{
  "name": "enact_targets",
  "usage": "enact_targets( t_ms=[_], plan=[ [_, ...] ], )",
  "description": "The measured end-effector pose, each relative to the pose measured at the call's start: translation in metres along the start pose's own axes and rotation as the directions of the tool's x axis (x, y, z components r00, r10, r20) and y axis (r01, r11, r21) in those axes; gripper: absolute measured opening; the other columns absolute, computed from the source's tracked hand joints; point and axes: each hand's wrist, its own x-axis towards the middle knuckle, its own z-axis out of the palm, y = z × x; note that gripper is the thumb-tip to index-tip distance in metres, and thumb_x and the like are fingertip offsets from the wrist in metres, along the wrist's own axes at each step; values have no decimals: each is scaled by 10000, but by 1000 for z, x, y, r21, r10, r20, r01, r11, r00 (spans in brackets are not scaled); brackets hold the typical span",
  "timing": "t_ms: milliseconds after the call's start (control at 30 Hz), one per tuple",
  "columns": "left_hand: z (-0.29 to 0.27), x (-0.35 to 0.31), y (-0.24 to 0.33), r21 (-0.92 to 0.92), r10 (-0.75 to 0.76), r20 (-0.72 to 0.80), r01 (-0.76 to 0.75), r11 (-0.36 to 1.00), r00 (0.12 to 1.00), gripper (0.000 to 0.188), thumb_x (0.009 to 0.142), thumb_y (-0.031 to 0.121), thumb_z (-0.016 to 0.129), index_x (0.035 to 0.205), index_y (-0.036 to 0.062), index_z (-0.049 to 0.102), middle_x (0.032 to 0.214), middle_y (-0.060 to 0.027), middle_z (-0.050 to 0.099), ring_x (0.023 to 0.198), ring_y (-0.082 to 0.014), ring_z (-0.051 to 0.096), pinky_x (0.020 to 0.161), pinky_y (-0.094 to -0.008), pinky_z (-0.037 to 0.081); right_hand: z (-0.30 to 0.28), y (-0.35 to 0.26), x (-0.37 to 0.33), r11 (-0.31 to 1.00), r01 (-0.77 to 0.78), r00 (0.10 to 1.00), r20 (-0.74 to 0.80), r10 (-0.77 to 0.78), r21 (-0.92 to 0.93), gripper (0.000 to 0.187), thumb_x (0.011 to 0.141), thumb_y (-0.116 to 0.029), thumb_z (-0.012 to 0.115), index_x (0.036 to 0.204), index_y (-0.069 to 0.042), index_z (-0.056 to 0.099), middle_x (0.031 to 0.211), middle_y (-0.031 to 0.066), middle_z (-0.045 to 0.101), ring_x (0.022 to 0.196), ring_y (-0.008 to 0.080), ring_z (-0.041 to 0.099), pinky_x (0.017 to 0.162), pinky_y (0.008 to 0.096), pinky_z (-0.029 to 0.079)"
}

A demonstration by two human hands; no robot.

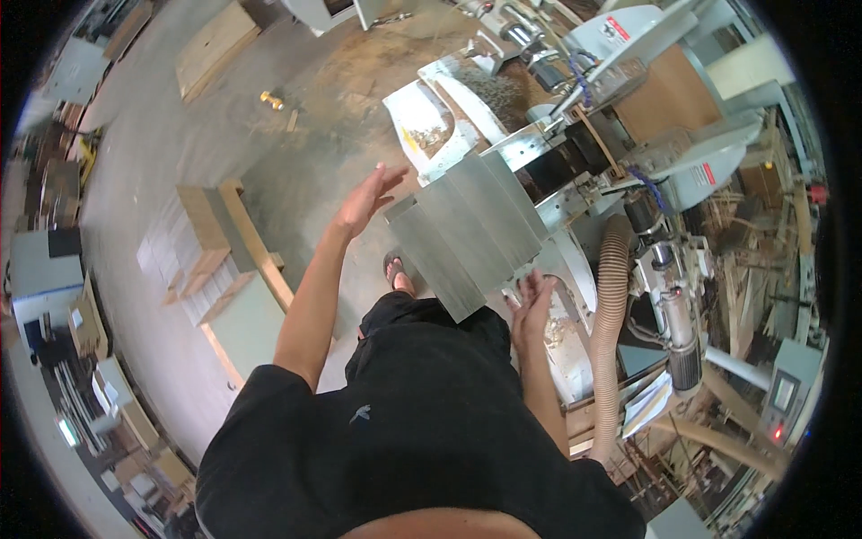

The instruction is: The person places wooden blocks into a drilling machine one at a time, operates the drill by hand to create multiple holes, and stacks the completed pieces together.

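Several long grey boards [471, 235] lie side by side in front of me, their far ends at a woodworking machine [575, 171]. One board sticks out nearer to me than the others. My left hand [366, 199] is off the boards' left edge, fingers stretched out, holding nothing. On the other side, my right hand [533, 310] is beside the boards' near right corner with its fingers apart. Whether its fingertips touch the edge I cannot tell.
A ribbed hose [611, 314] runs down the machine's right side near a motor [684, 364]. To the left, stacked panels [202, 238] sit by a wooden pallet [254, 242]. A yellow object [271, 100] lies on the floor. A control box [788, 395] stands far right.
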Motion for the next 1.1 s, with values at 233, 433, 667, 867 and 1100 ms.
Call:
enact_targets(
  t_ms=[233, 433, 667, 867, 1100],
  plan=[
    [23, 31, 20, 222, -321, 337, 256, 941, 885, 878, 914, 776, 182, 1557, 179, 224, 1594, -93, 224, 1443, -237, 240, 1173, -369, 202, 82, 40, -40, 921, -89, 996, 22, 87, 378, 894, 927, -751, 258, 1522, -84, 236, 1523, 112, 329, 1373, 294, 333, 1119, 432, 302],
    [21, 24, 24, 185, -359, 348, 312, 932, 866, 900, 906, 784, 215, 1551, 156, 243, 1575, -104, 270, 1422, -254, 286, 1160, -377, 240, 121, 39, -44, 852, -1, 996, -72, 46, 524, 826, 948, -727, 227, 1496, -114, 300, 1496, 94, 372, 1354, 292, 360, 1120, 417, 307],
    [27, 28, 19, 263, -340, 263, 272, 926, 903, 929, 912, 780, 188, 1529, 93, 289, 1534, -96, 340, 1354, -208, 384, 1106, -346, 337, 119, 47, -38, 838, -7, 997, -59, 47, 546, 803, 956, -711, 242, 1496, -119, 297, 1500, 86, 366, 1353, 294, 366, 1112, 425, 324],
    [27, 44, 25, 214, -275, 349, 210, 954, 896, 953, 902, 789, 170, 1552, 93, 201, 1594, -88, 218, 1435, -245, 250, 1168, -366, 219, 110, 23, -41, 912, 72, 979, -204, 13, 405, 840, 944, -729, 251, 1471, -79, 333, 1457, 98, 415, 1307, 282, 402, 1108, 432, 317],
    [56, 65, 44, 358, -300, 209, 213, 909, 931, 1020, 873, 818, 220, 1561, 73, 109, 1612, -137, 136, 1478, -260, 167, 1189, -379, 136, 113, -8, -11, 864, 160, 986, -117, -118, 477, 887, 918, -757, 299, 1458, -54, 343, 1421, 102, 446, 1264, 253, 454, 1068, 376, 371]
  ],
)
